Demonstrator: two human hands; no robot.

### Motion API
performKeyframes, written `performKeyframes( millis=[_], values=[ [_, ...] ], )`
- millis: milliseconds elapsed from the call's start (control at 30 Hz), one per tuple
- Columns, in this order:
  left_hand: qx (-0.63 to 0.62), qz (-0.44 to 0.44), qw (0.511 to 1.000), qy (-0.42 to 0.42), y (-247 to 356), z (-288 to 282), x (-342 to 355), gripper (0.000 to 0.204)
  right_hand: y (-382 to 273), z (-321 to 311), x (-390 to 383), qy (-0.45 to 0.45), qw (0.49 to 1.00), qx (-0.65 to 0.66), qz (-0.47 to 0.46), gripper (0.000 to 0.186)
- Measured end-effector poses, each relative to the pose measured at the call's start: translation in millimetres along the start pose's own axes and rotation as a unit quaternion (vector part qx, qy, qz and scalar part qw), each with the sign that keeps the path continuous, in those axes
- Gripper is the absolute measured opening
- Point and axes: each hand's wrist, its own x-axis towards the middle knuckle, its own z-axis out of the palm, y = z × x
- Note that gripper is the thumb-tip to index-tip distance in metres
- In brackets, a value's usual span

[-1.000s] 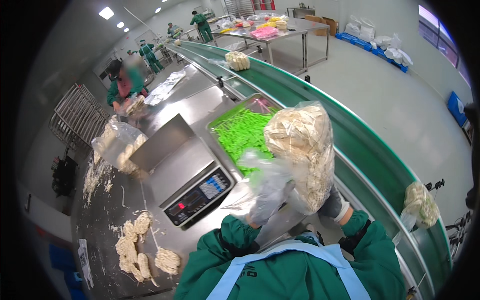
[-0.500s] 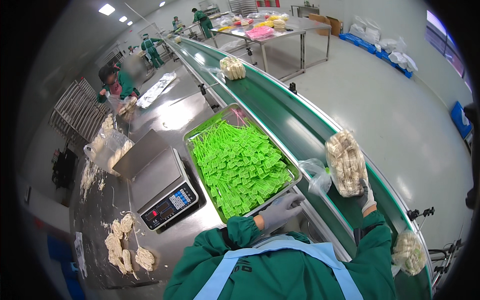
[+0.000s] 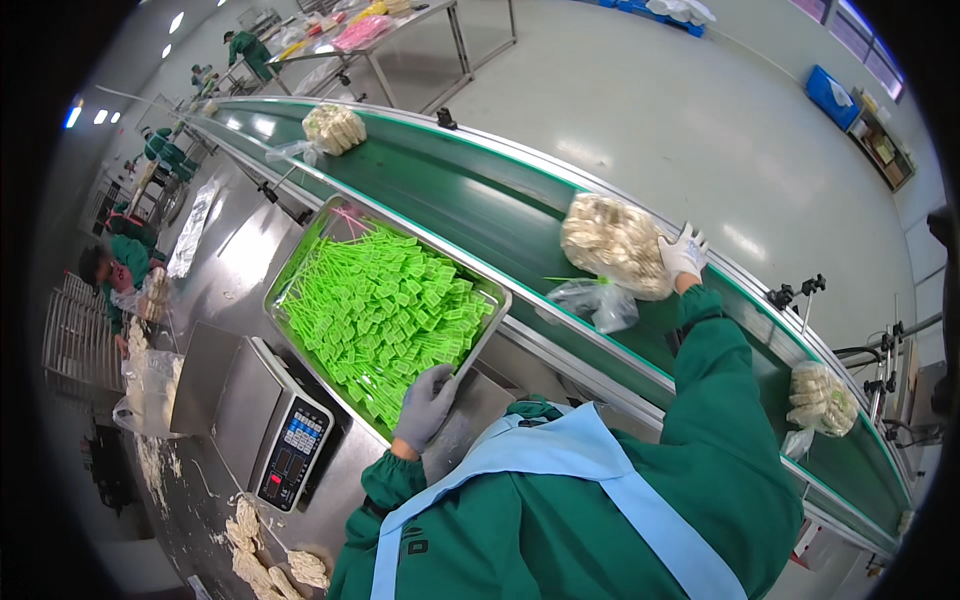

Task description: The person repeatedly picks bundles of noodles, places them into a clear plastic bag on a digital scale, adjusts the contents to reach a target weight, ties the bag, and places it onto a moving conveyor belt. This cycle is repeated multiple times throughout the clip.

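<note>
A clear plastic bag (image 3: 612, 245) packed with pale, stick-like food pieces lies on the green conveyor belt (image 3: 480, 210). Its gathered neck, with a green plastic tie around it, points toward me. My right hand (image 3: 684, 252), in a white glove, rests against the bag's right end with fingers spread. My left hand (image 3: 425, 405), in a grey glove, is by the near right corner of a metal tray (image 3: 490, 325), fingers extended and nothing seen in them. The tray is heaped with bright green plastic tag ties (image 3: 385, 315); a few pink ones show at its far corner.
Left of the tray stands a digital scale (image 3: 255, 415) on the steel table (image 3: 240, 260), with loose pale food pieces (image 3: 255, 550) nearby. Other filled bags sit on the belt, one farther up (image 3: 335, 128) and one at right (image 3: 820, 398). A co-worker (image 3: 125, 265) handles a bag at far left.
The view has turned to the right. The bag has swung round so its neck now points toward me, and my right hand has opened out at its end. My left hand is at the tray's corner.
</note>
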Motion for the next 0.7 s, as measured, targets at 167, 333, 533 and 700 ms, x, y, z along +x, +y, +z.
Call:
performKeyframes(
  millis=[167, 333, 533, 700],
  values=[
    [0.091, -0.038, 0.993, 0.062, -19, -40, -31, 0.037, -99, -52, -90, 0.047, 0.911, 0.223, -0.343, 0.052],
    [0.001, -0.048, 0.979, 0.198, -15, -101, -101, 0.029, -190, -46, -267, -0.392, 0.668, 0.332, -0.538, 0.027],
    [-0.205, 0.027, 0.857, 0.472, -65, -240, -230, 0.021, -235, -4, -462, -0.503, 0.443, 0.093, -0.736, 0.029],
    [-0.142, 0.021, 0.773, 0.618, -197, -419, -303, 0.025, -259, 64, -568, -0.457, 0.539, 0.060, -0.705, 0.029]
  ],
)
